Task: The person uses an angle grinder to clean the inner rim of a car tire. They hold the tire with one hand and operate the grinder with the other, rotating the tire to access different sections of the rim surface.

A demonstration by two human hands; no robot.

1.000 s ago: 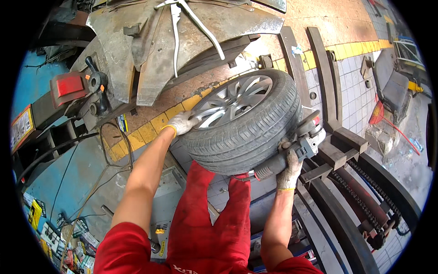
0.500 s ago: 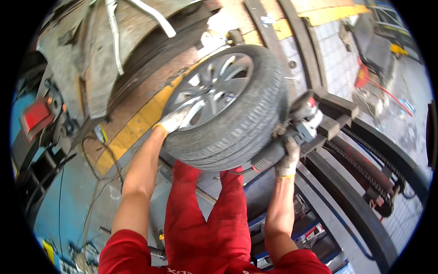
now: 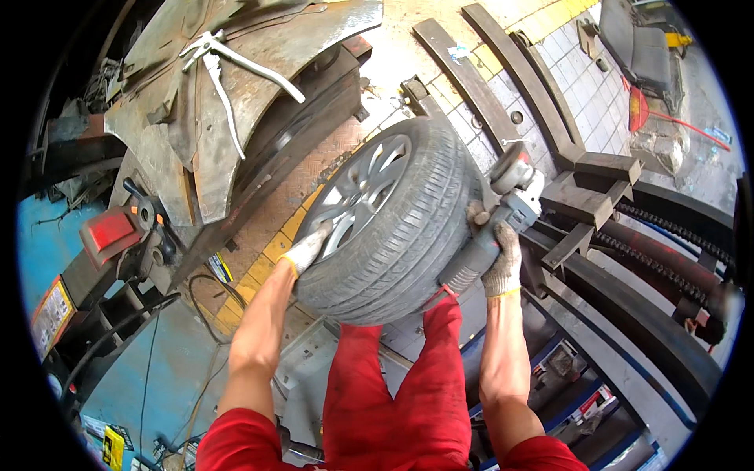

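Left fingers [image 3: 319, 235] curl into the wheel [image 3: 393, 224]; right fingers [image 3: 506, 238], across it, wrap the grinder [image 3: 516, 210]; uneven support could drop the wheel.

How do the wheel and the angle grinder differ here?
The wheel is much larger than the angle grinder. The wheel is round, with a dark tyre around silver spokes; the grinder is long and mostly grey. The left hand grips the wheel, the right hand the grinder. Both are held by gloved hands.
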